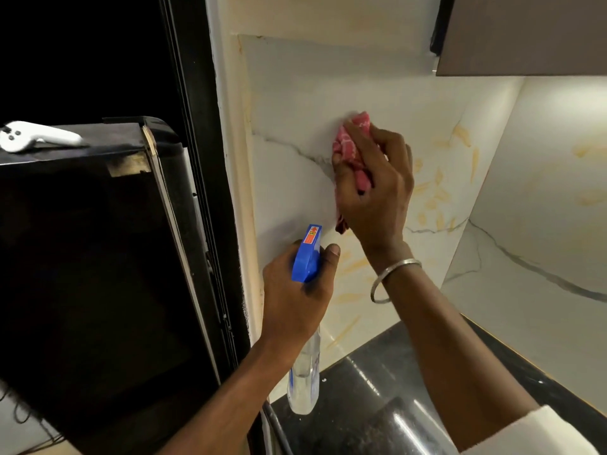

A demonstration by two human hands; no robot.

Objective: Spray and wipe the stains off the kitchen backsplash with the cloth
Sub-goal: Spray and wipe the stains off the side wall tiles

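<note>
My right hand (pixel 374 188) grips a bunched pink cloth (pixel 348 142) and presses it against the white marble backsplash (pixel 295 100), beside a grey vein. Yellow-orange stains (pixel 437 192) streak the backsplash to the right of the hand, and more stains (pixel 353 262) lie below it. My left hand (pixel 295 290) holds a spray bottle with a blue trigger head (pixel 307 257) and a clear body (pixel 303 379), lower and to the left, its nozzle close to the wall. A silver bangle sits on my right wrist.
A black fridge (pixel 98 257) fills the left side, with a white game controller (pixel 29 136) on top. A dark glossy countertop (pixel 377 389) lies below. A brown wall cabinet (pixel 525 34) hangs at the upper right. The right-hand wall (pixel 542 208) is marble too.
</note>
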